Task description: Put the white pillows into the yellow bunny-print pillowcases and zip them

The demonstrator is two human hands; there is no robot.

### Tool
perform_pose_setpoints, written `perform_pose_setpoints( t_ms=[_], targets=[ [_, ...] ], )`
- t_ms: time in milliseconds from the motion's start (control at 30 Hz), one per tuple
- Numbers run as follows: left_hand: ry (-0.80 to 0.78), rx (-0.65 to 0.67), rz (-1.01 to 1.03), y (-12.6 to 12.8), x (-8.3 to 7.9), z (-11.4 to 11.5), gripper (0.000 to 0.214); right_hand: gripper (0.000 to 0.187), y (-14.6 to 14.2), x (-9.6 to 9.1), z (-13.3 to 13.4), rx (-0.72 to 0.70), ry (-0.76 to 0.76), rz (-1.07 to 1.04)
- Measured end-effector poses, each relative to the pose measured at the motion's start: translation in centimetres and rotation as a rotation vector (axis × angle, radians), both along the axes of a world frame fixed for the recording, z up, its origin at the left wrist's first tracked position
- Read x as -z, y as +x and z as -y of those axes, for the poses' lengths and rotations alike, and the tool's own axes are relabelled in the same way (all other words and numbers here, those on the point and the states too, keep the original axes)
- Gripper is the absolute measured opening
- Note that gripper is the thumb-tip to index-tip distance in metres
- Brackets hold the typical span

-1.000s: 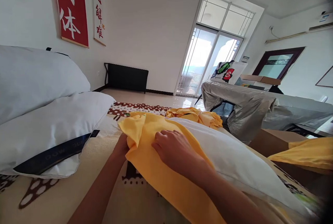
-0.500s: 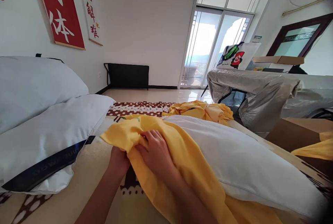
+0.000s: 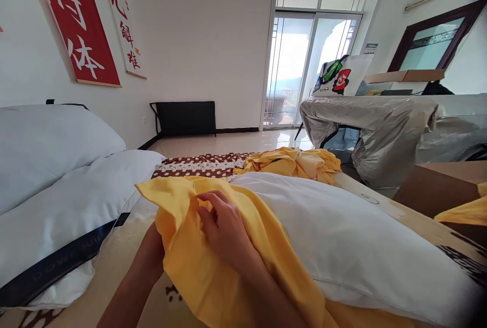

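A yellow pillowcase (image 3: 190, 247) lies bunched and draped in front of me, along the near side of a white pillow (image 3: 327, 231). My left hand (image 3: 154, 249) reaches beneath its raised left part, and the cloth hides the fingers. On top, my right hand (image 3: 224, 224) rests against the fabric with bent fingers. Its thumb and fingertips are a little apart and touch the cloth. The pillowcase's left corner sticks out beyond both hands.
Two more white pillows (image 3: 110, 186) are stacked at the left, the lower with a dark blue band (image 3: 68, 262). Crumpled yellow cloth (image 3: 289, 163) lies beyond the pillow. At right stand a cardboard box (image 3: 429, 186) and a table under silvery sheeting (image 3: 391, 120).
My left hand has gone further under the pillowcase and spread its left part out. My right hand has loosened its pinch on the fabric. The view has tilted slightly.
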State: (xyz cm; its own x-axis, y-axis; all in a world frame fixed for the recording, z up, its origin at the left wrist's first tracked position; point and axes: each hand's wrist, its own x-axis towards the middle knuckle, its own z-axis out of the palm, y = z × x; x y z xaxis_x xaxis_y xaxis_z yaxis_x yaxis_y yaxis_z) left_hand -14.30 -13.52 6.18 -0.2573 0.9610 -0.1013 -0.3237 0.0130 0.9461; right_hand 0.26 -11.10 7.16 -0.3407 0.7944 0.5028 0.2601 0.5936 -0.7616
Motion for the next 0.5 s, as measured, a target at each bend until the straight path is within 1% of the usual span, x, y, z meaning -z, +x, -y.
perform_pose_setpoints(
  t_ms=[67,100,133,233,367,433,500],
  targets=[
    [-0.043,0.039,-0.023,0.2,0.1,0.2,0.037,0.013,-0.2,0.1,0.1,0.012,0.098,0.134],
    [-0.067,0.036,-0.045,0.2,0.3,0.3,0.04,0.008,-0.3,0.3,0.0,0.007,0.12,0.184],
    [-0.09,0.021,-0.073,0.1,0.5,0.3,0.041,0.007,-0.6,0.5,-0.1,0.014,0.126,0.207],
    [-0.126,-0.033,-0.135,-0.1,0.9,0.5,0.036,0.016,-1.3,1.2,-0.5,0.078,0.134,0.13],
    [-0.097,-0.008,-0.206,-0.3,1.0,0.6,0.028,0.017,-1.6,1.8,-1.2,0.09,0.132,0.021],
    [-0.076,0.012,-0.315,-1.0,1.0,0.3,0.024,0.016,-1.5,1.8,-1.4,0.112,0.112,-0.013],
    [-0.074,0.036,-0.511,-2.4,1.2,-0.1,0.023,0.016,-1.2,1.6,-1.6,0.14,0.099,-0.057]
  ],
)
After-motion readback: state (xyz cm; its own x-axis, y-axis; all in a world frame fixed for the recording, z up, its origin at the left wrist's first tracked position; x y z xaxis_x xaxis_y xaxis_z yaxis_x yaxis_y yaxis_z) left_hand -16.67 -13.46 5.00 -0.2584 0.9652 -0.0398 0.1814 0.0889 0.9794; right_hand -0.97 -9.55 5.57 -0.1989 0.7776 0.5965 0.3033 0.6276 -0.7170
